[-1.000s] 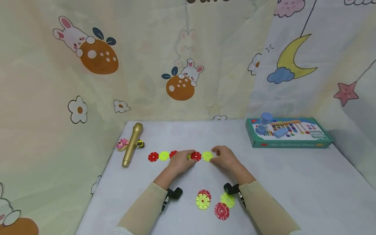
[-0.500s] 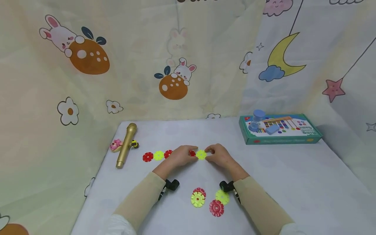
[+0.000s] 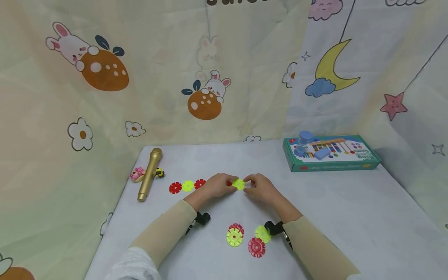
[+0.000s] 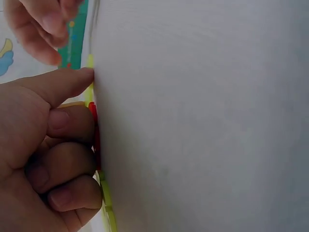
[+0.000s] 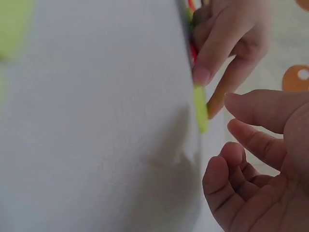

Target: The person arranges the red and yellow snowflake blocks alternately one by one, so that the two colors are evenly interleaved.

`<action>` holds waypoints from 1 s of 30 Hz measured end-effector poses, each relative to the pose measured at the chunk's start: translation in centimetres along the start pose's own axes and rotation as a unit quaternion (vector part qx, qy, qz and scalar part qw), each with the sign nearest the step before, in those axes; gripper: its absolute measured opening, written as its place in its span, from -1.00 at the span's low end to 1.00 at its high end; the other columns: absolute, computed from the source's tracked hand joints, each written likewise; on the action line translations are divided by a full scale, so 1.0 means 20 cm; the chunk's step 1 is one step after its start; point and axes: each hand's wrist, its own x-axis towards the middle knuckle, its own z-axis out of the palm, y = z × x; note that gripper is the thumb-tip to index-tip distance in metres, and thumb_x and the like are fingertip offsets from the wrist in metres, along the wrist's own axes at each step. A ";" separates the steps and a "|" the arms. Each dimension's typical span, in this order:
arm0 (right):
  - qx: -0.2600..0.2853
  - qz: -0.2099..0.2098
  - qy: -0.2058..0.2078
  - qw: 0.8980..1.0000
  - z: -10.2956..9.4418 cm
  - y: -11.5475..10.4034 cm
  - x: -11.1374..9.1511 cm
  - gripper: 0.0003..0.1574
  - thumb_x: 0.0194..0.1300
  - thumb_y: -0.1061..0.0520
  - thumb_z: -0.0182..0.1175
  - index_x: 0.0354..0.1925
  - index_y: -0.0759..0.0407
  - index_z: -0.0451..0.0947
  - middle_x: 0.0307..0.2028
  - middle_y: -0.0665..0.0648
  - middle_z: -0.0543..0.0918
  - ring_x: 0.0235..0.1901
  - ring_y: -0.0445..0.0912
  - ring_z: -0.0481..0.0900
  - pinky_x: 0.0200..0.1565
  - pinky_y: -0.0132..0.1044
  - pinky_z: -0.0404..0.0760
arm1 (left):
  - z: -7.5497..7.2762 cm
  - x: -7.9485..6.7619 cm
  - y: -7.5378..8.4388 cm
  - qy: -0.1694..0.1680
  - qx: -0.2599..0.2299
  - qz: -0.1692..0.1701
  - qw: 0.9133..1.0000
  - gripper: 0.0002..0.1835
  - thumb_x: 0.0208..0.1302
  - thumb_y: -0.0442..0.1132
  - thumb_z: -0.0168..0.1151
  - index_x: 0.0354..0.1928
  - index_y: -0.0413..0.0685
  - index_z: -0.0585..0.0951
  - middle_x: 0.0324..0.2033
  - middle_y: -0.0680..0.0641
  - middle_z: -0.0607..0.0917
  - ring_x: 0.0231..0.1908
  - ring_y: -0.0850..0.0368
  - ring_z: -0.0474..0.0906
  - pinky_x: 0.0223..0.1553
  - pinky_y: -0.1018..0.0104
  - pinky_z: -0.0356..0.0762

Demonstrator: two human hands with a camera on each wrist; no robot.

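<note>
A row of flat, notched flower-shaped plastic discs lies across the table, red [image 3: 175, 188] and yellow-green [image 3: 188, 186] by turns. My left hand [image 3: 217, 185] covers the middle of the row; its thumb and index finger hold the yellow-green disc [image 3: 239, 184] at the right end by its edges. A red disc [image 4: 97, 145] shows beside the curled fingers in the left wrist view. My right hand [image 3: 261, 189] is just right of the end disc, thumb and fingers apart. In the right wrist view, nothing lies between the right hand's [image 5: 256, 164] fingers.
Nearer me lie a yellow-green disc [image 3: 234, 238] overlapping a red one, and a red disc [image 3: 256, 247] beside another yellow-green disc [image 3: 262, 233]. A gold microphone [image 3: 149, 175] and small toys [image 3: 137, 174] stand left. At back right, a green box [image 3: 329, 167] bears an hourglass-like blue object [image 3: 303, 143].
The end yellow-green disc has moved left against the row's red disc, and my left hand has shifted right onto it. My right hand followed the disc left, then drew slightly away.
</note>
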 end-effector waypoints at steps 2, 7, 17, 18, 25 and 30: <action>0.014 -0.014 -0.007 1.000 -0.01 -0.02 -0.07 -0.64 0.17 0.10 0.33 -0.04 0.09 0.58 -0.35 0.09 0.43 -0.38 -0.05 0.39 -0.43 -0.27 0.45 | 0.00 0.00 -0.01 0.003 0.009 0.003 1.000 -0.46 0.20 0.08 0.25 0.23 0.19 0.50 0.10 0.08 0.57 0.00 0.17 0.44 0.06 0.13 0.41; 0.008 -0.086 -0.080 0.993 0.04 -0.05 -0.24 -0.69 0.14 0.22 0.32 -0.10 0.01 0.63 -0.28 0.05 0.45 -0.37 -0.09 0.40 -0.39 -0.31 0.49 | 0.00 -0.01 -0.02 0.003 0.008 -0.002 1.000 -0.47 0.20 0.07 0.25 0.23 0.21 0.50 0.10 0.08 0.57 -0.10 0.18 0.43 -0.06 0.21 0.43; -0.142 -0.140 -0.183 0.963 0.17 -0.10 -0.38 -0.57 -0.03 -0.05 0.45 -0.12 -0.30 0.62 -0.27 -0.15 0.37 -0.38 -0.26 0.38 -0.37 -0.42 0.44 | 0.00 0.00 -0.01 -0.002 -0.016 -0.006 1.000 -0.48 0.21 0.06 0.25 0.24 0.24 0.49 0.13 0.08 0.54 -0.06 0.18 0.40 0.03 0.17 0.39; -0.149 -0.139 -0.181 0.962 0.17 -0.10 -0.38 -0.58 -0.04 -0.07 0.46 -0.14 -0.28 0.62 -0.28 -0.15 0.36 -0.39 -0.26 0.38 -0.38 -0.41 0.44 | 0.00 0.00 -0.01 -0.001 -0.018 -0.006 1.000 -0.48 0.21 0.06 0.25 0.24 0.24 0.50 0.13 0.08 0.54 -0.06 0.18 0.40 0.03 0.17 0.39; -0.147 -0.104 -0.191 0.965 0.18 -0.15 -0.38 -0.54 -0.12 0.01 0.49 -0.26 -0.09 0.46 -0.36 -0.13 0.38 -0.40 -0.23 0.39 -0.39 -0.39 0.47 | -0.01 0.00 -0.01 0.004 -0.026 -0.006 1.000 -0.48 0.19 0.06 0.27 0.22 0.24 0.51 0.10 0.08 0.56 -0.10 0.19 0.41 -0.07 0.24 0.42; -0.053 -0.076 -0.195 0.976 0.14 -0.16 -0.39 -0.66 -0.02 0.12 0.45 -0.36 -0.04 0.45 -0.48 -0.07 0.48 -0.46 -0.18 0.44 -0.46 -0.36 0.51 | -0.01 0.00 -0.01 0.003 -0.026 -0.004 1.000 -0.48 0.19 0.04 0.28 0.21 0.22 0.52 0.05 0.07 0.59 -0.14 0.19 0.41 -0.12 0.28 0.42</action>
